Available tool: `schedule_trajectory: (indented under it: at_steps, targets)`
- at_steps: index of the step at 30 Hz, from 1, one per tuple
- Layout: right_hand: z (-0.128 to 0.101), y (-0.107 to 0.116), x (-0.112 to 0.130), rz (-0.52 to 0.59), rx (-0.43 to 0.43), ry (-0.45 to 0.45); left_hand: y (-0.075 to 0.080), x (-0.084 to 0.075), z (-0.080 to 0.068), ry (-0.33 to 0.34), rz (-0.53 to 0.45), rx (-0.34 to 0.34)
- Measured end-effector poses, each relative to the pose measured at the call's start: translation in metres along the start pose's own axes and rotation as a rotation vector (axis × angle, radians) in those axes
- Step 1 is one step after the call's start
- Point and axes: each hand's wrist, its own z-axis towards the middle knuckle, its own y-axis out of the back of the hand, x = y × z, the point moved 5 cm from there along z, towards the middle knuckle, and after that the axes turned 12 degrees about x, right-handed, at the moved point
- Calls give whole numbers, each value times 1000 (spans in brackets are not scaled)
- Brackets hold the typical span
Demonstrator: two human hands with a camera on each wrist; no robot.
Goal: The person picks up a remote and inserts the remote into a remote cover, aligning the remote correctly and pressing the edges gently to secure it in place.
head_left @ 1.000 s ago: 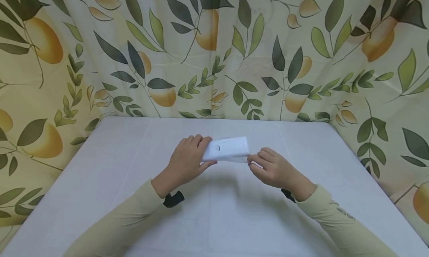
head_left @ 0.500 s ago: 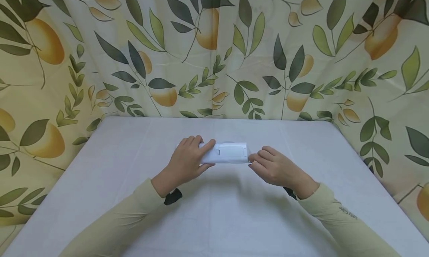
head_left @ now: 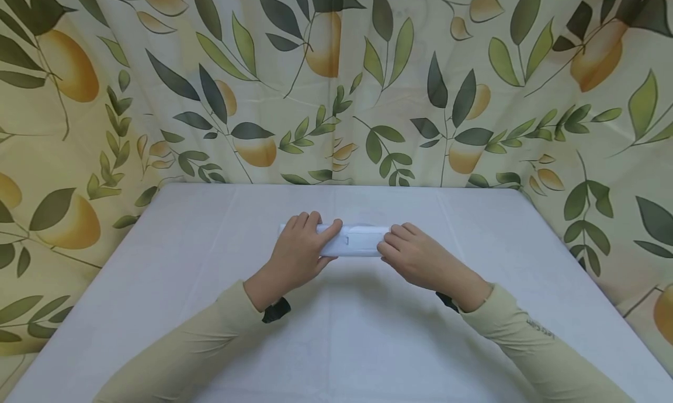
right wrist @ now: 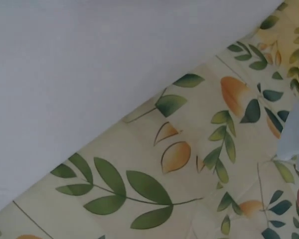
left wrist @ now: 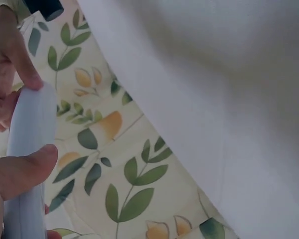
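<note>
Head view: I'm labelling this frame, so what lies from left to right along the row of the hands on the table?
Bare white table → left hand → white folded item held between both hands → right hand → bare table again.

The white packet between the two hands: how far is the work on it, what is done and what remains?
Done: the white packet lies flat and narrow on the white table, its long sides apparently folded in. In hand: the left hand grips one end, thumb on top, and the right hand holds the other end. Left: nothing shows it sealed or put aside; both hands are on it.
</note>
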Motion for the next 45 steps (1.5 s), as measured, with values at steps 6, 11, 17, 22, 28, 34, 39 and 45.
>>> schedule_trajectory:
  at_steps: [6,11,17,22,28,34,39,45]
  targets:
    - [-5,-1,1,-31,-81,-10,-8,3,-3,1,32,31]
    - [-8,-2,1,-55,-89,9,-8,1,-4,10,40,-9]
    - [-8,-1,-2,-31,-39,7,-7,1,-2,24,-46,30]
    - [-9,5,1,-88,-85,42,-8,4,-1,19,-83,86]
    - [-16,12,12,-217,-390,152,-4,9,-1,-20,-79,84]
    - [-17,10,7,46,-451,-18,5,7,-2,-54,-16,54]
    - [-19,5,-10,460,-403,-326,10,5,-2,-68,44,7]
    - [-12,7,-19,481,-273,-456,13,-5,-3,-154,157,-86]
